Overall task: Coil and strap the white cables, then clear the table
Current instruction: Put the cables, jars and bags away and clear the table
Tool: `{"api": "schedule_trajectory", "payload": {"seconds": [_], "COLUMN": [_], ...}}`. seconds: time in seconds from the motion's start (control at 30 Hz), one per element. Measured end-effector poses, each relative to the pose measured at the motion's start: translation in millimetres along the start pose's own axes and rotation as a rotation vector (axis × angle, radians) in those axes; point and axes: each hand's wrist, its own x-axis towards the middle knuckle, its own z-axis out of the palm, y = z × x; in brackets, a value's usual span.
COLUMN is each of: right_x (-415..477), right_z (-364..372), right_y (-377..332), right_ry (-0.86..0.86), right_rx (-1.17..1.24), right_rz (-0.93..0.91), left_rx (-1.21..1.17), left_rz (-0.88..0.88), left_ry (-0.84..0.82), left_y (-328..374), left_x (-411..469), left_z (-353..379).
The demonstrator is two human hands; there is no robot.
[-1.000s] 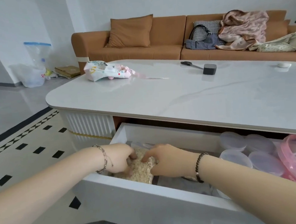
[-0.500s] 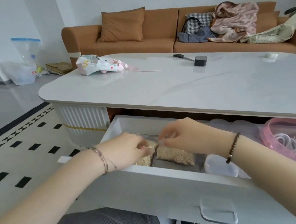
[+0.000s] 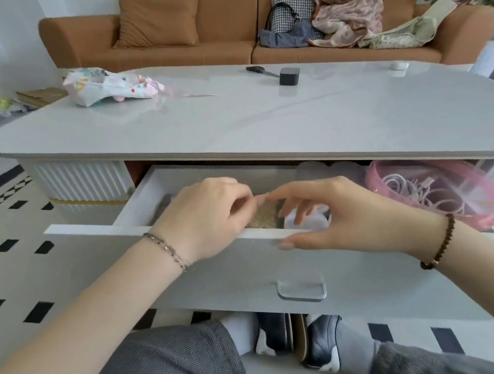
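The white cables [image 3: 413, 189] lie coiled in a pink clear-lidded container [image 3: 383, 167] at the right end of the open drawer [image 3: 216, 275]. Both hands hover over the drawer's middle. My left hand [image 3: 207, 215] has its fingers curled and pinches the top of a clear bag of grain [image 3: 263, 221], most of which it hides. My right hand [image 3: 340, 213] is spread, its forefinger reaching to the left hand's fingertips and its thumb in front of the drawer's front panel. It grips nothing.
On the white table [image 3: 265, 122] lie a floral pouch [image 3: 109, 85], scissors [image 3: 257, 69], a black box [image 3: 289, 76] and a small white object [image 3: 399, 65]. Clear round tubs [image 3: 307, 222] sit in the drawer. A brown sofa [image 3: 202, 45] stands behind; my knees and shoes are below.
Both hands have risen from deep in the drawer to its front edge. The right hand has let go of the bag and spread its fingers. The view has tilted downward.
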Motion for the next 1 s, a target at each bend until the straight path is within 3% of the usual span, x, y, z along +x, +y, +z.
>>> {"api": "schedule_trajectory", "payload": {"seconds": [0.17,0.27,0.33,0.43,0.5,0.6,0.77,1.0], "right_x": [3.1,5.9,7.7,13.0,18.5,26.1,35.0,41.8], "right_z": [-12.6,-20.1,-23.0,-25.3,-26.0,-33.7,-54.2,-38.6], "right_y": [9.4,25.1,38.2,53.1,57.9,67.7,85.7,98.8], "right_ry": [0.252,0.277,0.266,0.286,0.308,0.28,0.225,0.368], "right_rx": [-0.4,-0.504,-0.491,-0.497,-0.506,-0.456,-0.405,-0.566], "right_rz": [-0.026,0.082,0.198,0.311,0.315,0.302,0.285,0.244], "left_rx": [0.098,0.364,0.429,0.254,0.168,0.246,0.274,0.315], "left_rz": [0.34,0.457,0.415,0.327,0.191,0.058,0.039,0.063], "left_ry": [0.286,0.113,0.032,0.074,0.096,0.104,0.267,0.442], "left_y": [-18.3,-24.0,-24.1,-23.0,-23.9,-26.2,-23.4,-31.0], "left_x": [26.2,40.9,51.2,61.8,66.7,75.4,81.5,91.3], "left_z": [8.3,12.5,14.9,18.1,18.9,27.5,40.7,60.0]}}
